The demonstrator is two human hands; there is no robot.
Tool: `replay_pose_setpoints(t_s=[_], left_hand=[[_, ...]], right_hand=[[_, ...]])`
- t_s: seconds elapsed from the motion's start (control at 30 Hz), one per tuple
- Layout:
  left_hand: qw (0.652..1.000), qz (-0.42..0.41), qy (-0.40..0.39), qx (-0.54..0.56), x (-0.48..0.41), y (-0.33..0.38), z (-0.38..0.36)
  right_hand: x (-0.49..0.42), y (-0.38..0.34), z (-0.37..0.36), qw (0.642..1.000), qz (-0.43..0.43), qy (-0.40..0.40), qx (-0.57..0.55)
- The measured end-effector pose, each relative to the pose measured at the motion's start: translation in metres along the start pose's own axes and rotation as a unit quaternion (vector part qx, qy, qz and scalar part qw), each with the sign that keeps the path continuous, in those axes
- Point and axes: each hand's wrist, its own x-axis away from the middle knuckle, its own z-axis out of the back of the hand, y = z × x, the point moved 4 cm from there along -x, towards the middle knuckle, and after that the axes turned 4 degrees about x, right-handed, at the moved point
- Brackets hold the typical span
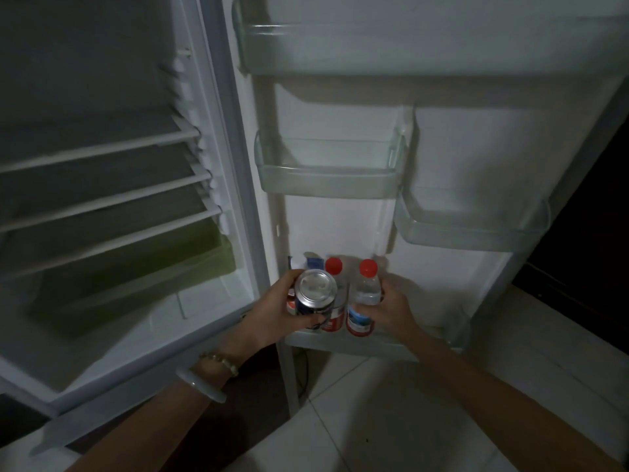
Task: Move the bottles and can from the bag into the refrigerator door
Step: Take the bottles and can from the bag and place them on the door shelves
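Two hands reach in at the bottom of the open door: the left hand (272, 310) and the right hand (391, 310). One can (315, 296) shows, silver-topped. Two red-capped bottles stand out, a nearer bottle (364, 298) and a farther bottle (333, 267) behind the can; something blue and white at the back is too hidden to count. Four door bins show: the top bin (408, 46), the middle bin (326, 178), the right bin (473, 233) and the bottom bin (357, 344). Three wire shelves cross the cabinet. Two bracelets circle the left wrist.
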Motion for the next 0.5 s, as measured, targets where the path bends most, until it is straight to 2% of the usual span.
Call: replay_pose_setpoints(t_s=[0.2,0.5], left_hand=[[1.0,-0.004,-0.011,-0.005,-0.002,-0.003,-0.001],[1.0,-0.025,-0.016,0.01,-0.009,0.002,-0.006]], right_hand=[[-0.003,0.005,-0.007,1.0,-0.011,-0.004,-0.006],[0.006,-0.012,0.006,0.999,0.032,-0.035,0.021]])
